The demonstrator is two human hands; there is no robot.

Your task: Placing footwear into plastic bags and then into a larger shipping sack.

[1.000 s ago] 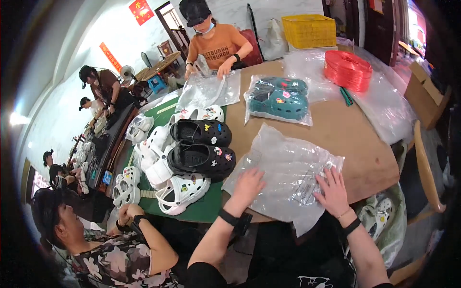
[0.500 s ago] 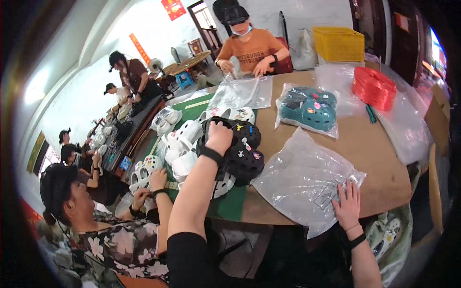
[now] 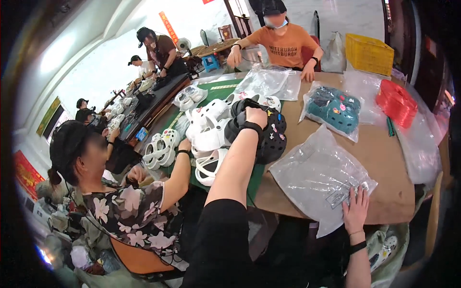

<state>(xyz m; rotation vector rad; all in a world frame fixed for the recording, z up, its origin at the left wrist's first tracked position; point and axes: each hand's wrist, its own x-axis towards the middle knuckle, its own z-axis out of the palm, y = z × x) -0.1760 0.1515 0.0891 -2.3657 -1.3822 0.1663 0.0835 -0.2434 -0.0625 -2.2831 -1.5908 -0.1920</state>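
Observation:
My left hand reaches across to a pile of clogs, its fingers closed over the black clogs, which carry small colourful charms. These rest against several white clogs heaped on the green mat. On the table's near right, my right hand lies flat with fingers spread on the lower corner of a clear plastic bag. That bag is spread out flat. Beyond it lies a pair of teal clogs sealed in clear plastic, with charms on top.
A red roll of plastic twine and green-handled snips lie at right, near stacked clear bags. A yellow crate stands behind. A co-worker in floral clothing sits close on my left; another in orange works across the table.
The view has shifted left, so things appear further right. My left hand stays on the black clogs and my right on the bag. The co-worker across has moved their hands apart.

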